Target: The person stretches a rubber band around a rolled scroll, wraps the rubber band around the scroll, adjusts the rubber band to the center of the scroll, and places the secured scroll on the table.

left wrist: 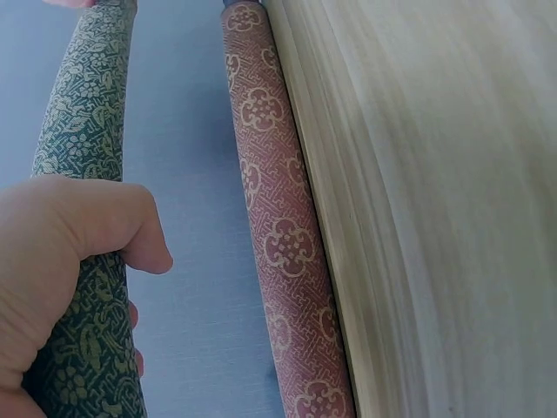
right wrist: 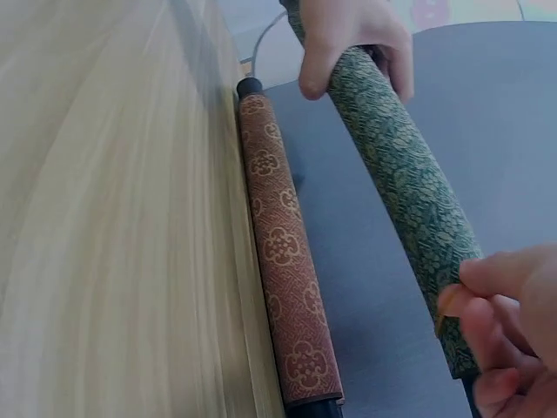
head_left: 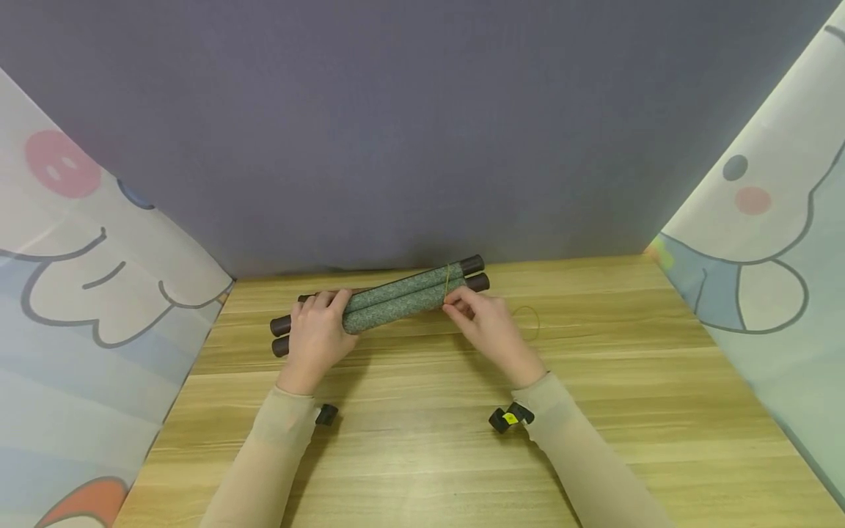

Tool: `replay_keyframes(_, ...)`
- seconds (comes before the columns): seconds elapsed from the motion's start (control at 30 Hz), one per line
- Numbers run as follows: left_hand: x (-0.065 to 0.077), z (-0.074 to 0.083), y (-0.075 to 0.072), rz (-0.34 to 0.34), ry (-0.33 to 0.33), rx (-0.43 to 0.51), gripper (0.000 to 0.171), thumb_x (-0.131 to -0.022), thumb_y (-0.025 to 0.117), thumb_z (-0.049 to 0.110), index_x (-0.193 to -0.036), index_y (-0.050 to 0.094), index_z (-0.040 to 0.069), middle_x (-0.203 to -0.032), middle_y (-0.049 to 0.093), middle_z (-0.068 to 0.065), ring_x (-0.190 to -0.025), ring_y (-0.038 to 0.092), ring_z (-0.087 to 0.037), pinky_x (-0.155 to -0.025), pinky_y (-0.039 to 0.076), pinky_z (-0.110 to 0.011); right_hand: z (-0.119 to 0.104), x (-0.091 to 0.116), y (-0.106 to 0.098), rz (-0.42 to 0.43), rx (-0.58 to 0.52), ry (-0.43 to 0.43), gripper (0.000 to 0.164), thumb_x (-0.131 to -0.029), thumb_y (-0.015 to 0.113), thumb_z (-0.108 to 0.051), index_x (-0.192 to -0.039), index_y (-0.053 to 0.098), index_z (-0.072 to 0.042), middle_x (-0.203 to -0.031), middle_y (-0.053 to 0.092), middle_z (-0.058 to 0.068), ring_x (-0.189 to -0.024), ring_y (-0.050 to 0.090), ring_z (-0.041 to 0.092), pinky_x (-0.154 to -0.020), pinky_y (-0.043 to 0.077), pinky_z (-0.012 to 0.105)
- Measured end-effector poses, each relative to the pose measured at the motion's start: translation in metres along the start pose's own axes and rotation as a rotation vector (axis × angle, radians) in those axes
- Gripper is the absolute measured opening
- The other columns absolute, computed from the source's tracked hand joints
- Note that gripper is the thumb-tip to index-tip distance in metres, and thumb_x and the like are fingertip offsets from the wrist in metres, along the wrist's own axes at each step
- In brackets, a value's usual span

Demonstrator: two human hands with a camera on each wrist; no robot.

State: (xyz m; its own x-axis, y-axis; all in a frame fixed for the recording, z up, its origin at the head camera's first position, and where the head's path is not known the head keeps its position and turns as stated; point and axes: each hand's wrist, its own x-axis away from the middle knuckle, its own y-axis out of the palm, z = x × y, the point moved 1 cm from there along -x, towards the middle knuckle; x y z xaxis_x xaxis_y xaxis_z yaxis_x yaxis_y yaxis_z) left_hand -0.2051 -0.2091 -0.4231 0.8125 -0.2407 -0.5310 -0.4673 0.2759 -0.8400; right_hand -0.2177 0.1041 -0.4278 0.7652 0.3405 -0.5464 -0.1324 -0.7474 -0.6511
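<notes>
Two green patterned scrolls (head_left: 396,299) with dark end knobs lie side by side, raised above the table's back part and slanting up to the right. My left hand (head_left: 320,326) grips them near their left end, fingers over the top and thumb alongside. Around their right end runs a thin yellow rubber band (head_left: 447,280). The fingertips of my right hand (head_left: 485,323) pinch this band at its near side. A red scroll (right wrist: 283,248) with pale flower motifs lies beyond the green ones, mostly hidden in the head view; the left wrist view shows it apart from them.
A second rubber band (head_left: 528,323) lies on the wooden table (head_left: 416,440), just right of my right hand. A grey upright panel (head_left: 422,132) stands along the table's back edge. Cartoon-printed cloths (head_left: 759,220) hang on both sides.
</notes>
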Motion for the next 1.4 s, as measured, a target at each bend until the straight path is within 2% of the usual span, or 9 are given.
replay_keyframes(0.13,-0.001,-0.001,0.002,0.025,0.011,-0.012,0.066,-0.067,0.102,0.013,-0.126,0.074,0.007,-0.114,0.075,-0.024,-0.1,0.071,-0.052,-0.081,0.051,-0.065,-0.002,0.0,0.001,0.064,0.049,-0.049,0.012,-0.099,0.083,-0.011,-0.109,0.079,-0.004,-0.088,0.081,0.008,-0.068,0.074,0.017,-0.063,0.062,0.03)
replay_keyframes(0.27,-0.001,-0.001,0.001,0.036,0.021,-0.032,0.065,-0.068,0.102,0.015,-0.125,0.074,0.007,-0.113,0.075,-0.025,-0.098,0.071,-0.052,-0.081,0.052,-0.066,-0.002,-0.001,-0.002,0.077,0.097,-0.073,0.024,-0.095,0.087,-0.011,-0.117,0.081,-0.002,-0.094,0.081,0.009,-0.072,0.076,0.019,-0.065,0.063,0.031)
replay_keyframes(0.37,-0.001,-0.001,0.0,0.03,0.021,-0.038,0.066,-0.068,0.103,0.016,-0.126,0.074,0.007,-0.114,0.075,-0.025,-0.1,0.071,-0.051,-0.083,0.052,-0.066,-0.001,-0.002,-0.009,0.086,0.111,-0.075,0.033,-0.091,0.09,-0.01,-0.121,0.079,-0.001,-0.107,0.079,0.011,-0.09,0.076,0.027,-0.08,0.065,0.039)
replay_keyframes(0.5,-0.001,-0.001,0.0,0.017,0.031,-0.031,0.067,-0.068,0.103,0.016,-0.128,0.073,0.006,-0.115,0.075,-0.024,-0.102,0.071,-0.051,-0.085,0.052,-0.066,0.005,-0.004,-0.017,0.072,0.113,-0.098,0.042,-0.088,0.092,-0.007,-0.126,0.075,0.0,-0.125,0.07,0.018,-0.118,0.064,0.04,-0.1,0.057,0.053)
replay_keyframes(0.73,0.0,-0.001,0.0,0.004,0.074,-0.024,0.07,-0.066,0.105,0.018,-0.128,0.073,0.007,-0.114,0.074,-0.023,-0.101,0.071,-0.049,-0.081,0.051,-0.063,0.022,-0.006,-0.031,-0.045,0.12,-0.12,0.073,-0.083,0.098,-0.013,-0.146,0.063,-0.005,-0.15,0.056,0.023,-0.135,0.048,0.046,-0.112,0.04,0.063)
replay_keyframes(0.87,-0.001,0.0,0.004,0.015,0.108,-0.021,0.07,-0.066,0.105,0.018,-0.127,0.073,0.007,-0.112,0.073,-0.023,-0.099,0.071,-0.049,-0.08,0.051,-0.063,0.029,-0.004,-0.037,-0.106,0.165,-0.095,0.087,-0.081,0.1,-0.02,-0.156,0.056,-0.01,-0.159,0.05,0.021,-0.144,0.041,0.045,-0.108,0.034,0.065)
replay_keyframes(1.03,-0.001,0.001,0.007,0.019,0.14,-0.03,0.071,-0.066,0.106,0.02,-0.127,0.073,0.007,-0.111,0.073,-0.022,-0.099,0.071,-0.048,-0.081,0.052,-0.063,0.034,-0.001,-0.04,-0.142,0.198,-0.052,0.093,-0.081,0.1,-0.029,-0.16,0.053,-0.012,-0.162,0.051,0.016,-0.148,0.039,0.042,-0.102,0.032,0.063)
replay_keyframes(1.23,0.0,0.004,0.01,0.006,0.156,-0.018,0.071,-0.068,0.106,0.025,-0.128,0.073,0.008,-0.113,0.073,-0.021,-0.102,0.071,-0.047,-0.088,0.053,-0.064,0.039,0.001,-0.045,-0.187,0.211,0.008,0.101,-0.077,0.102,-0.039,-0.161,0.052,-0.012,-0.16,0.054,0.013,-0.147,0.042,0.041,-0.105,0.03,0.064)
replay_keyframes(1.4,0.0,0.008,0.013,-0.024,0.165,-0.007,0.083,-0.061,0.11,0.031,-0.132,0.073,0.009,-0.116,0.073,-0.02,-0.103,0.07,-0.044,-0.092,0.053,-0.065,0.042,0.002,-0.051,-0.23,0.227,0.039,0.098,-0.076,0.101,-0.046,-0.156,0.058,-0.012,-0.153,0.06,0.015,-0.143,0.046,0.042,-0.107,0.029,0.065)
